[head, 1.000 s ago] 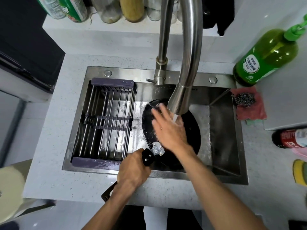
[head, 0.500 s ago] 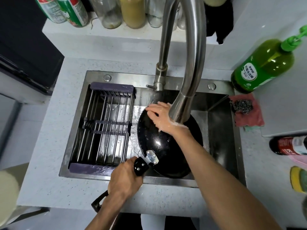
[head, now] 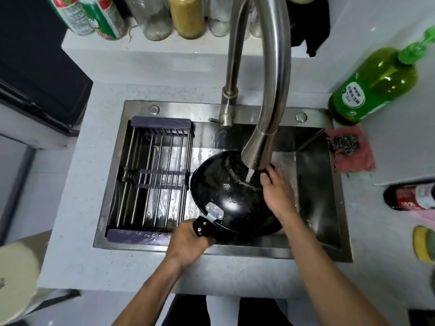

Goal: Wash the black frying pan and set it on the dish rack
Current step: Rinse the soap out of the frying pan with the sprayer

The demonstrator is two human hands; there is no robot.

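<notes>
1. Since half a second ago, the right hand (head: 277,191) has slid from the far left rim of the black frying pan (head: 226,191) across to its right rim, and the pan has tipped a little.
2. Right fingers (head: 268,171) curl over the pan's right edge and grip it, just beside the stream of water falling from the faucet (head: 266,95); their tips are hidden behind the rim.
3. Left hand (head: 188,241) is clenched round the pan's black handle (head: 202,228); the fingers wrap underneath it and cannot be seen, and most of the handle is covered.
4. Between the two hands the pan sits tilted in the sink (head: 315,184), wet inside, its far edge partly hidden by the faucet spout.
5. Left of the left fingers, the dish rack (head: 155,177) spans the sink's left half, with nothing on it.
6. Beyond the right fingers, a steel scourer (head: 346,143) lies on a red cloth (head: 357,158) at the sink's corner.
7. Green soap bottle (head: 374,85) farther right carries a white label; its writing is too small to read.
8. Bottles along the back ledge are cut off at the top edge, and the labels on them are illegible.
</notes>
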